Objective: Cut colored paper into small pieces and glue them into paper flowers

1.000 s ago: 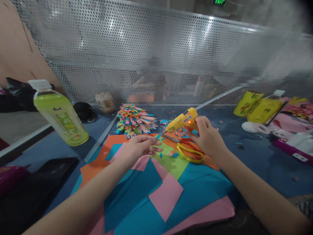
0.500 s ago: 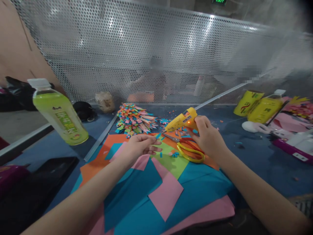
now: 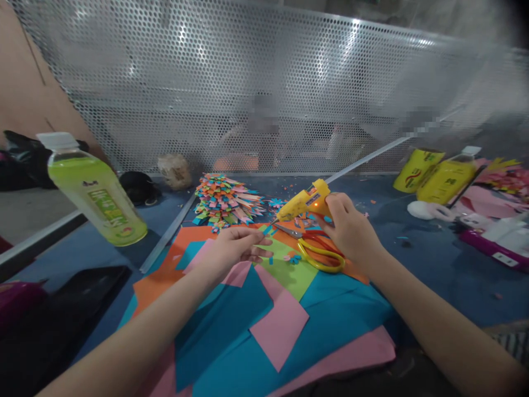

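Between the thumb and finger of my left hand (image 3: 242, 244) is a small blue paper strip (image 3: 268, 229). My right hand (image 3: 347, 220) is wrapped round a yellow hot glue gun (image 3: 303, 199), its orange light lit and a long clear glue stick (image 3: 367, 158) jutting from the back. The gun's nozzle is at the blue strip; I cannot tell whether they touch. Below the gun lie yellow-handled scissors (image 3: 321, 256) and a small blue paper flower (image 3: 294, 259). Sheets of blue paper (image 3: 330, 314), pink paper (image 3: 281, 331) and green paper (image 3: 300, 281) spread under both hands.
Behind my left hand stands a cone of many-coloured paper strips (image 3: 225, 201). A green drink bottle (image 3: 97, 193) is at the left, with a loose glue stick (image 3: 167, 237) beside it. A yellow bottle (image 3: 446, 179) stands at the right. A perforated metal screen (image 3: 206, 82) closes the back.
The view has shifted slightly. Both hands keep nearly the same pose, with the glue gun's nozzle still by the blue paper strip.
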Demonstrator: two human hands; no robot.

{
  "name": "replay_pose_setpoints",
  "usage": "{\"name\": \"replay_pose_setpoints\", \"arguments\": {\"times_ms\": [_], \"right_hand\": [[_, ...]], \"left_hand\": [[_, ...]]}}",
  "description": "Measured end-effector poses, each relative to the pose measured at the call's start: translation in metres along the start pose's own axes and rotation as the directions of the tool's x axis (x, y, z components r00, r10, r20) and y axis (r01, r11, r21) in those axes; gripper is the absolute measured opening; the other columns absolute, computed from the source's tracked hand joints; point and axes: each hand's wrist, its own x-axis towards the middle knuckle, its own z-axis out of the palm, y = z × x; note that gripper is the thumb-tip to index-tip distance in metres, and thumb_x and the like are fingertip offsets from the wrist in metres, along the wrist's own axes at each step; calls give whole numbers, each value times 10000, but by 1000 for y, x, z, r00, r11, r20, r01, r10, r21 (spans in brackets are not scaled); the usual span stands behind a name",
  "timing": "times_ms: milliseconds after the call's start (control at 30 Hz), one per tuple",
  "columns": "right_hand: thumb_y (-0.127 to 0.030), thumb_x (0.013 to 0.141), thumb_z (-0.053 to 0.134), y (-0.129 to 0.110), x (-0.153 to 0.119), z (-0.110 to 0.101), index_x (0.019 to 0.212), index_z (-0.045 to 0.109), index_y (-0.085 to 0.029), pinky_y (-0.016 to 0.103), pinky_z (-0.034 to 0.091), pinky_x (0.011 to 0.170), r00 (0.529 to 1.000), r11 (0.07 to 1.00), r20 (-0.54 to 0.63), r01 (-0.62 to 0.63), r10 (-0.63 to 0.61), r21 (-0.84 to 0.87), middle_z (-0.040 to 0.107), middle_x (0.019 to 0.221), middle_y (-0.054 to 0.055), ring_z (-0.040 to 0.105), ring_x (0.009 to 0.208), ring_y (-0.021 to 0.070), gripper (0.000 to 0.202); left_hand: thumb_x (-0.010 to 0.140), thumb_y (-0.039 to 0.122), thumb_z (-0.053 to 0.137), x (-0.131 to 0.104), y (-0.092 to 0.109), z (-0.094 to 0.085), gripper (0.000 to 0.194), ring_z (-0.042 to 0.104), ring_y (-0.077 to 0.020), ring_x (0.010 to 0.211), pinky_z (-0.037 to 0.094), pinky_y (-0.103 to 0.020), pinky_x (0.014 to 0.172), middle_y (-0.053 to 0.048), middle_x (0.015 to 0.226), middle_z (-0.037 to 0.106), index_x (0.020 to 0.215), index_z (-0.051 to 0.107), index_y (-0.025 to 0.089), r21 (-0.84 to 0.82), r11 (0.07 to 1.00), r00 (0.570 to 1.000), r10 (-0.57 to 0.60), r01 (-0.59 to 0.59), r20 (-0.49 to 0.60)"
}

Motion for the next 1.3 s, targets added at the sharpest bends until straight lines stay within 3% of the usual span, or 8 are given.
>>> {"name": "replay_pose_setpoints", "arguments": {"times_ms": [500, 667, 767, 867, 1000, 1100, 1200, 1300], "right_hand": [[-216, 853, 426, 0, 0, 0, 981, 403, -201, 323, 485, 599, 998, 999, 62, -33, 34, -10, 534, 956, 109, 583, 824, 238, 131], [-282, 842, 452, -1, 2, -1, 952, 419, -179, 309, 451, 542, 986, 991, 103, -134, 134, -5, 531, 948, 124, 581, 771, 242, 154], [-347, 810, 476, 6, 3, 2, 963, 443, -148, 332, 442, 533, 927, 943, 174, -329, 332, -48, 536, 934, 144, 586, 714, 253, 254], [-389, 795, 477, 22, -1, 12, 980, 492, -95, 373, 453, 576, 770, 819, 279, -545, 574, -183, 562, 911, 192, 605, 743, 294, 348], [-349, 807, 436, 47, -12, 33, 904, 582, -59, 411, 459, 609, 693, 763, 320, -589, 646, -265, 605, 782, 216, 619, 756, 320, 338], [-385, 770, 503, 56, -18, 45, 868, 621, -82, 431, 460, 621, 661, 739, 329, -594, 674, -318, 615, 756, 204, 613, 789, 323, 340], [-411, 766, 516, 52, -19, 44, 882, 622, -50, 501, 444, 600, 656, 727, 318, -586, 685, -357, 601, 822, 279, 588, 838, 388, 394], [-398, 809, 468, 37, -11, 33, 947, 590, -14, 580, 404, 660, 739, 808, 335, -496, 585, -316, 557, 949, 337, 541, 931, 437, 426]], "left_hand": [[647, 250, 720, 2, 0, -4, 180, 666, -153, 561, 504, -240, 520, -104, 831, 722, 719, 633, 111, -5, 999, 999, 37, -37, 12], [661, 256, 719, 3, -2, -4, 168, 669, -146, 572, 503, -221, 505, -86, 827, 723, 723, 643, 120, 26, 999, 998, 24, -26, 54], [666, 274, 719, 3, -2, -3, 182, 675, -154, 592, 509, -226, 514, -92, 855, 722, 735, 641, 124, 57, 998, 998, 15, -18, 56], [656, 283, 726, 3, -1, -2, 200, 676, -155, 591, 505, -226, 512, -96, 856, 720, 737, 634, 124, 65, 998, 999, 15, -18, 43], [648, 294, 729, 3, -2, -3, 210, 673, -155, 587, 493, -223, 496, -97, 848, 719, 722, 631, 125, 75, 997, 999, 22, -25, 41], [645, 306, 728, 4, -2, -3, 219, 669, -154, 582, 490, -227, 497, -97, 837, 719, 720, 635, 123, 90, 995, 998, 35, -40, 51], [639, 326, 727, 3, 0, -3, 240, 667, -152, 571, 498, -237, 513, -85, 817, 718, 738, 635, 127, 110, 992, 997, 62, -68, 56], [605, 339, 746, 2, 5, -2, 277, 661, -160, 532, 497, -247, 500, -73, 750, 712, 731, 627, 124, 145, 985, 995, 90, -96, 49]]}}
